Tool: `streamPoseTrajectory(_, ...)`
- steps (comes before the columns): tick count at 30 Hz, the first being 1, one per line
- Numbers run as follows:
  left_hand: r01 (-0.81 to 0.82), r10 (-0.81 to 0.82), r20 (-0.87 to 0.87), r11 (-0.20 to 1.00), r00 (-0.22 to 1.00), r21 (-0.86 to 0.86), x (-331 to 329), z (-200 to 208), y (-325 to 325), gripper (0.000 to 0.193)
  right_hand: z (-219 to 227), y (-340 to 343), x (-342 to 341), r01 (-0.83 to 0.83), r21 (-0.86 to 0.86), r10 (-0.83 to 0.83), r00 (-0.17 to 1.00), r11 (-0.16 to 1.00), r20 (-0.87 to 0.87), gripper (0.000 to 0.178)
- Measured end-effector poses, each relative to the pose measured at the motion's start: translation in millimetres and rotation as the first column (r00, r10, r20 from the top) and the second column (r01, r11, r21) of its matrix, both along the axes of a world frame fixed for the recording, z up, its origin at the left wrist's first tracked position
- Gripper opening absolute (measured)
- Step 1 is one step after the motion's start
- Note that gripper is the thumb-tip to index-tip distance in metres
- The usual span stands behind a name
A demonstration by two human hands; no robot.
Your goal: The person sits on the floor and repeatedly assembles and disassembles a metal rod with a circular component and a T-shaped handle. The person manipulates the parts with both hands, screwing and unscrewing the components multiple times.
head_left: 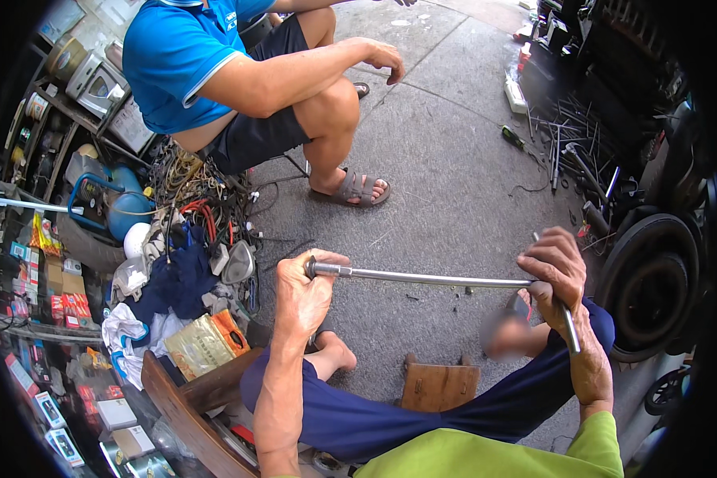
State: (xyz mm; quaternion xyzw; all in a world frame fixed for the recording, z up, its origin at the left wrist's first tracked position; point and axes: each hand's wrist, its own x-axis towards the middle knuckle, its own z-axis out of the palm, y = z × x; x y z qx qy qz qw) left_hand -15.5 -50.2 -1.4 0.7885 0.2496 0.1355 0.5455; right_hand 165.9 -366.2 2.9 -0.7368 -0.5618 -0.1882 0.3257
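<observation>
A long steel T-handle socket wrench [438, 278] lies level across the space above my knees. My left hand [303, 299] is closed at its socket end [327, 269], on the left. At the other end my right hand [556, 271] grips the crossbar, with the fingers curled over where shaft and bar meet. The bar's lower end [570, 334] sticks out below the palm, near my wrist. A short tip of it shows above the fingers. Both hands are off the ground, in front of my legs.
A person in a blue shirt [185, 68] sits ahead at left, one sandalled foot forward. A small wooden stool [440, 384] stands between my legs. Metal rods and tools [566, 143] and a dark wheel [650, 287] line the right. Cables, cloths and a wooden bench [191, 414] crowd the left.
</observation>
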Motion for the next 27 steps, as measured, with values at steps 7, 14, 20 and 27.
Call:
streamPoseTrajectory(7, -0.068, 0.031, 0.129, 0.952, 0.991, 0.299, 3, -3, -7, 0.022, 6, -3, -9, -0.025, -0.275, -0.276, -0.117, 0.961, -0.954, 0.096)
streamPoseTrajectory(14, -0.092, -0.059, 0.311, 0.888, 0.949, 0.451, 7, 3, -7, 0.020, -14, -13, 0, -0.138, 0.107, 0.020, -0.518, 0.985, -0.855, 0.100)
streamPoseTrajectory(20, -0.068, -0.059, 0.294, 0.911, 0.954, 0.406, 9, 3, -8, 0.020, -12, -13, -5, -0.013, 0.225, 0.175, -0.584, 0.974, -0.792, 0.085)
streamPoseTrajectory(27, -0.066, -0.075, 0.315, 0.908, 0.946, 0.414, 11, 4, -11, 0.018, -18, -20, -2, 0.053, 0.338, 0.313, -0.531, 0.940, -0.787, 0.059)
